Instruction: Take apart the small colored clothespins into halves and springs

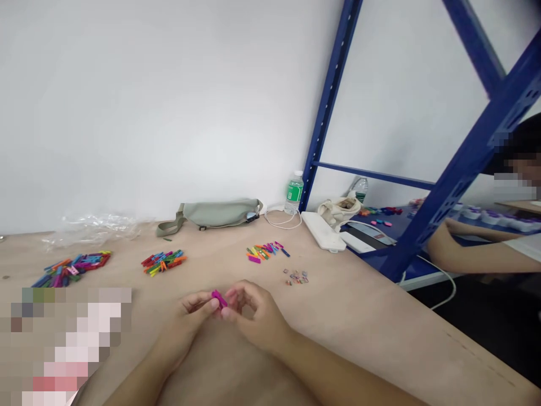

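Note:
A magenta clothespin (218,298) is held just above the table, between both hands. My left hand (195,313) pinches it with thumb and fingers from the left. From the right, the curled thumb and fingertips of my right hand (257,313) close on its near end. Beyond my right hand lies a small scatter of tiny printed pieces (296,277), too small to make out. Behind them is a loose group of coloured clothespins (265,252). Two more clothespin heaps, a middle one (163,261) and a larger one (72,268), lie to the left.
Along the wall are crumpled clear plastic (95,226), a grey-green waist bag (220,214) and a water bottle (295,190). A white power bank (323,232) with a cable sits by a blue metal frame (327,96). Another person's arm (469,251) reaches in beyond it.

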Available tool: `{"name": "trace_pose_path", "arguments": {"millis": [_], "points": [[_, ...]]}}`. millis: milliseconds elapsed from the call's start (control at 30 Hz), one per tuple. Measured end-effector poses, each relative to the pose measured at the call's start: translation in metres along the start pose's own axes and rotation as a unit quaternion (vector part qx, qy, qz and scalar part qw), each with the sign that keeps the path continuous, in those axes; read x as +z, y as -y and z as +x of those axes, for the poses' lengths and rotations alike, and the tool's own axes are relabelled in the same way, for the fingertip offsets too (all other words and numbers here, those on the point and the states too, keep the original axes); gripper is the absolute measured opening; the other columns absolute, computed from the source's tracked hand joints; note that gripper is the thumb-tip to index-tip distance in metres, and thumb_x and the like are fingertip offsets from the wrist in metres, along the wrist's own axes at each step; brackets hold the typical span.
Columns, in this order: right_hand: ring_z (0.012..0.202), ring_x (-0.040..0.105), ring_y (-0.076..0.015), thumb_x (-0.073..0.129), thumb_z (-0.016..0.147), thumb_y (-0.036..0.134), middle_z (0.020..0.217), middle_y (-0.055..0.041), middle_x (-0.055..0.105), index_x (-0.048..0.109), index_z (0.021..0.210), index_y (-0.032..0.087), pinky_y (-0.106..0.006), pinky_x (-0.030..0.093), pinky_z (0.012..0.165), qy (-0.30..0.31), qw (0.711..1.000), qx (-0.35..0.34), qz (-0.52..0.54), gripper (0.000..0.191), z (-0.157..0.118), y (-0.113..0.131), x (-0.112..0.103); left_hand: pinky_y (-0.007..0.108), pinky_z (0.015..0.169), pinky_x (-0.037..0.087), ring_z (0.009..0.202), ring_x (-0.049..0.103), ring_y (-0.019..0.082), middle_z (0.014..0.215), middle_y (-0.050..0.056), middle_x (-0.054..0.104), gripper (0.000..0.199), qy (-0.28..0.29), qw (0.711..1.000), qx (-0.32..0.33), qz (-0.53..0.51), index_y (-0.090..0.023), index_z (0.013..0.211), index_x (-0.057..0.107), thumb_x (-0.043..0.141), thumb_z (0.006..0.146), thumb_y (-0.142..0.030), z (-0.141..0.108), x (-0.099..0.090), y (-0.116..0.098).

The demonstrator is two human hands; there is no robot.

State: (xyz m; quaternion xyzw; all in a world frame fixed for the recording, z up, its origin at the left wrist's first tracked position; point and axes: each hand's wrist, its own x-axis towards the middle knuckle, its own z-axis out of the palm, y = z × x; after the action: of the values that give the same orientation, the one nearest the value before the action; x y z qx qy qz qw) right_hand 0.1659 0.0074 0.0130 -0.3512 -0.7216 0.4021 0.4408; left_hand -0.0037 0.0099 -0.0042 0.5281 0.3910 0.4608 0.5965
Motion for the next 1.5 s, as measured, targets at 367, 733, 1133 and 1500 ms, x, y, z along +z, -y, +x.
{"name": "trace_pose_path", "arguments": {"millis": [367,733,1133,1500], "points": [[0.051,0.039,-0.0066,0.048,0.079,0.034,0.056,0.0039,0.045,0.049,0.061,0.015,-0.017,0.031,0.046,0.087,0.986,0.017,-0.139,0.027,0.002,0.003,-0.003,0.029,0.075,0.041,0.079,0.055,0.019,0.077,0.003,0.066,0.027,0.015,0.998,0.012,0.055,-0.017,0.082,0.067,0.055,0.070,-0.038,-0.002,0.004,-0.006],[0.046,0.048,-0.0092,0.044,0.081,0.033,0.052,0.0018,0.057,0.060,0.063,0.016,-0.019,0.035,0.045,0.123,0.980,-0.010,-0.157,0.030,0.001,-0.003,0.001,0.024,0.062,0.038,0.063,0.049,0.014,0.063,0.001,0.060,0.027,-0.002,0.999,0.001,0.047,-0.015,0.072,0.066,0.055,0.070,-0.040,-0.002,0.005,-0.003],[0.056,0.053,-0.0112,0.041,0.085,0.028,0.061,-0.0014,0.059,0.065,0.078,0.017,-0.020,0.040,0.057,0.157,0.952,-0.141,-0.222,0.027,0.004,-0.003,-0.005,0.025,0.066,0.037,0.062,0.048,0.013,0.056,0.002,0.056,0.022,0.074,0.994,-0.041,-0.063,-0.012,0.058,0.063,0.060,0.069,-0.031,0.000,-0.001,-0.003],[0.056,0.048,-0.0114,0.035,0.087,0.032,0.062,-0.0029,0.055,0.061,0.070,0.019,-0.021,0.040,0.053,0.178,0.922,-0.233,-0.252,0.034,-0.004,0.012,-0.003,0.023,0.061,0.039,0.058,0.051,0.010,0.062,0.002,0.059,0.010,0.065,0.974,-0.124,-0.180,-0.013,0.068,0.065,0.068,0.062,-0.021,-0.002,-0.005,-0.002]]}}
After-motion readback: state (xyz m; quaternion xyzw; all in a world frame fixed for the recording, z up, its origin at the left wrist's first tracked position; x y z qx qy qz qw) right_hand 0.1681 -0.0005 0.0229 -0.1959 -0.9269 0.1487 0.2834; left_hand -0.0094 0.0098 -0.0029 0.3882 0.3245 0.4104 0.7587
